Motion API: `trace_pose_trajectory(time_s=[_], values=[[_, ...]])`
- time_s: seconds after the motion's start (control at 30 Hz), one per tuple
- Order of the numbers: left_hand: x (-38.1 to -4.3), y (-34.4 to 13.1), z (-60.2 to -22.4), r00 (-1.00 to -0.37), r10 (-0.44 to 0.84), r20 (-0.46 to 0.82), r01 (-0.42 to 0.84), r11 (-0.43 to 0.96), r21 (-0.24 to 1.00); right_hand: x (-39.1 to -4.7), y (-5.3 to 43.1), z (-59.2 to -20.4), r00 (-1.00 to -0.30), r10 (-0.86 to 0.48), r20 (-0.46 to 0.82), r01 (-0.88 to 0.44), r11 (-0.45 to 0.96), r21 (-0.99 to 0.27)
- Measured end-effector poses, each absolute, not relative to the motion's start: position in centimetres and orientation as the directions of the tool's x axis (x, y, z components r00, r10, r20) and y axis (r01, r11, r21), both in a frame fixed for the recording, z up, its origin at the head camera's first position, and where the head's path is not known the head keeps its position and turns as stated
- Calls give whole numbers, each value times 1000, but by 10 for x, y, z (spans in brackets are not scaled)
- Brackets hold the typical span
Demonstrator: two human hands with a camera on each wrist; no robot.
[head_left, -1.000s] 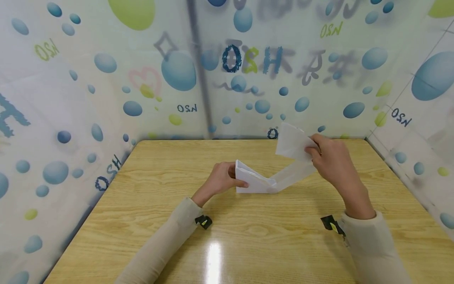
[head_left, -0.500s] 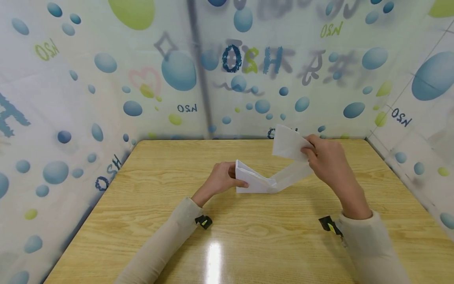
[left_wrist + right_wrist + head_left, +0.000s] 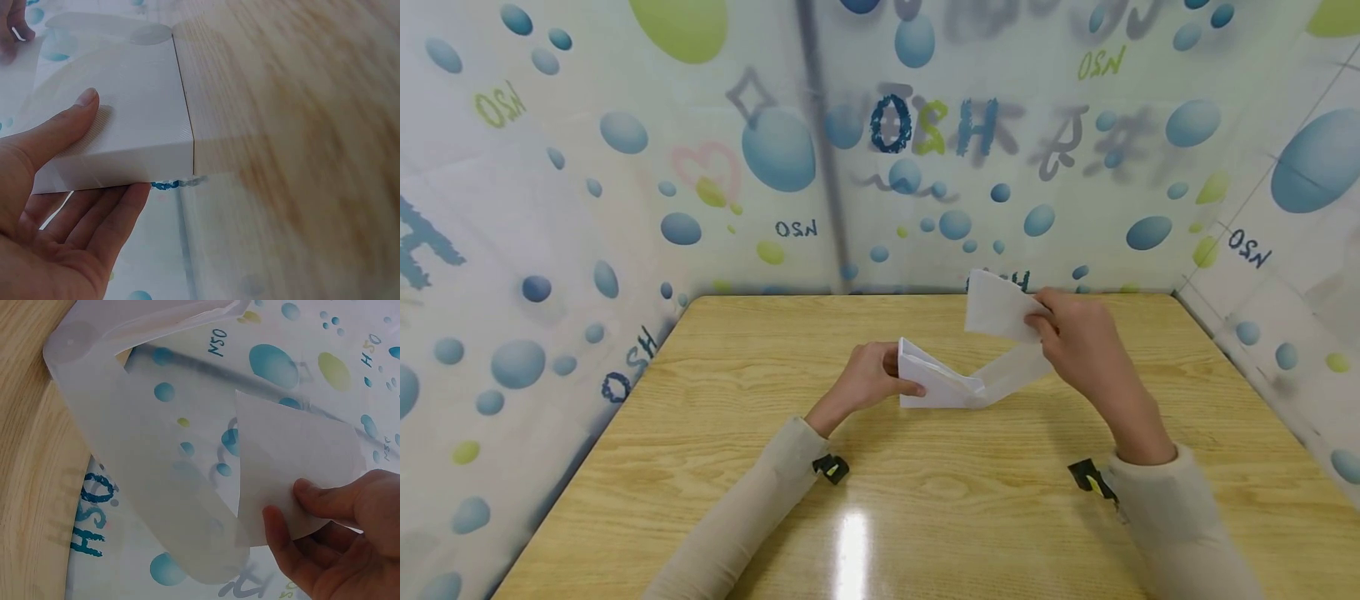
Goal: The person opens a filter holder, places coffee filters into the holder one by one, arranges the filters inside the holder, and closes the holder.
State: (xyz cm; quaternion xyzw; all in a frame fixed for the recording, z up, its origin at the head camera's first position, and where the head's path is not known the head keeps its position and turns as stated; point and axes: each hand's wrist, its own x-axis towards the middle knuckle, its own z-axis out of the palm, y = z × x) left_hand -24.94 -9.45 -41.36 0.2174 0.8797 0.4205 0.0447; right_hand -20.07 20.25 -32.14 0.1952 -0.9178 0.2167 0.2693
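A flat, box-like white packet stands on its long edge on the table, its top side gaping. My left hand grips its left end, thumb on one face and fingers behind. From the packet's right end a translucent, pale strip slants up toward my right hand. That hand pinches a white paper piece by its edge, raised above the table. In the right wrist view the strip's rounded end meets the paper's lower corner; whether they are joined I cannot tell.
The wood-grain table reaches to a printed curtain at the back, with more printed sheeting at both sides. A small black device sits at the left cuff, another black device at the right.
My right hand has moved left and slightly down with the paper piece, drawing it nearer the packet. The left hand and the packet have stayed in place.
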Motion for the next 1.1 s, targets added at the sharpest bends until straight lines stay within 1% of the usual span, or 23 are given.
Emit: trace_pose_trajectory(time_s=[0.7,1.1], values=[[-250,-93,-414,-903,419,100,339,548,765,-204,185,-333,-755,-302,582,-526,809,-262],[-251,-93,-414,-903,416,104,340,547,765,-204,177,-337,-762,-329,558,-542,796,-270]])
